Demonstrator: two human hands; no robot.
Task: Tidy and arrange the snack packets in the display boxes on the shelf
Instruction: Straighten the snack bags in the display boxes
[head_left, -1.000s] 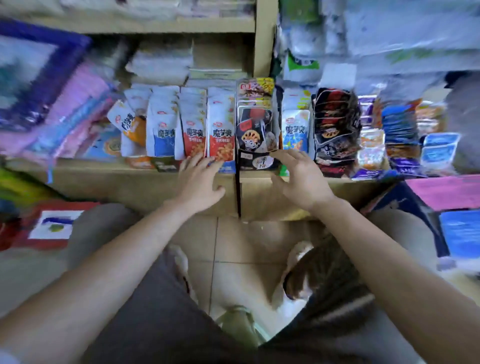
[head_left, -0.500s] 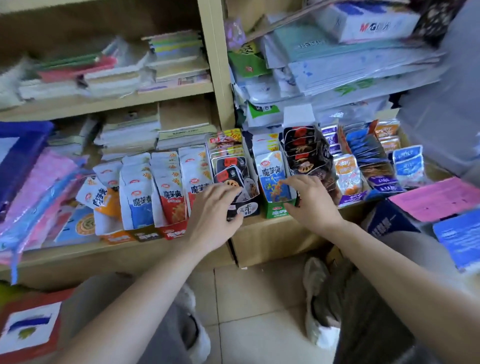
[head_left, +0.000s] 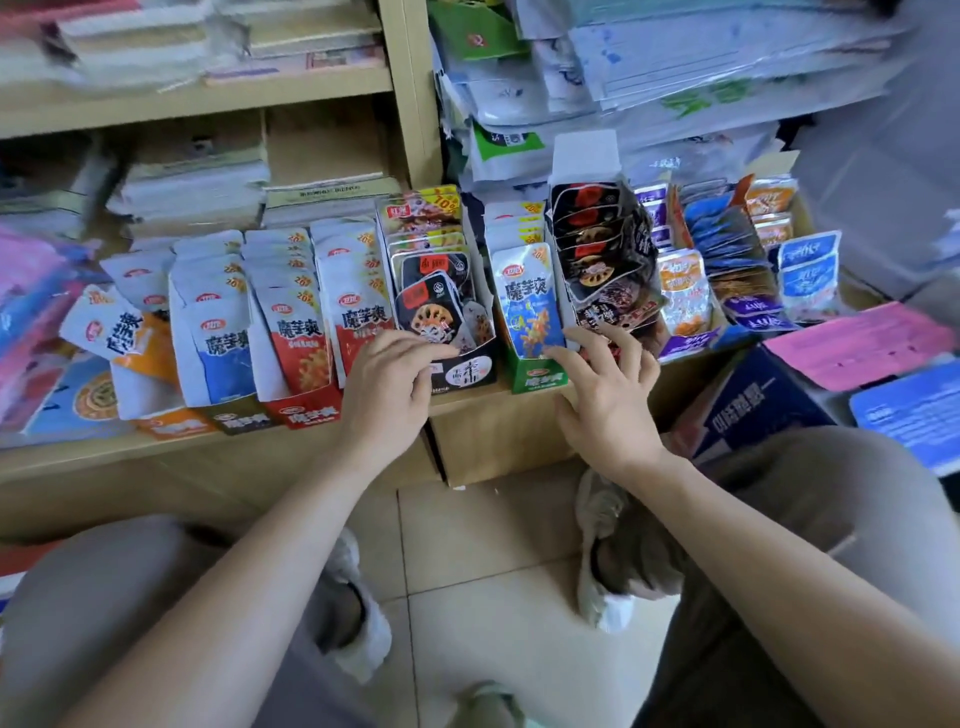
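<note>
Pale wood made up the shelf (head_left: 519, 431), where the boxes stood in a row along its front edge. The left hand (head_left: 387, 395) lay against the front left corner of the black box (head_left: 467, 371). Its fingers (head_left: 423, 353) were bent, with the tips on the box's low front lip, just below the lotus packets (head_left: 434, 317) standing inside. Whether they pinched the card or only pressed on it could not be told. The green box (head_left: 535, 382) stood just beside the black one, to its right, with a blue packet (head_left: 530, 306) upright at the front of its stack. The right hand (head_left: 608, 400) was spread and held nothing. Its forefinger touched the green box's front right corner, and the other fingers fanned up over the foot of the dark packets (head_left: 597, 260) in the next box along. Both boxes sat between the two hands. Left of the left hand stood a red box (head_left: 309, 413) of packets.
</note>
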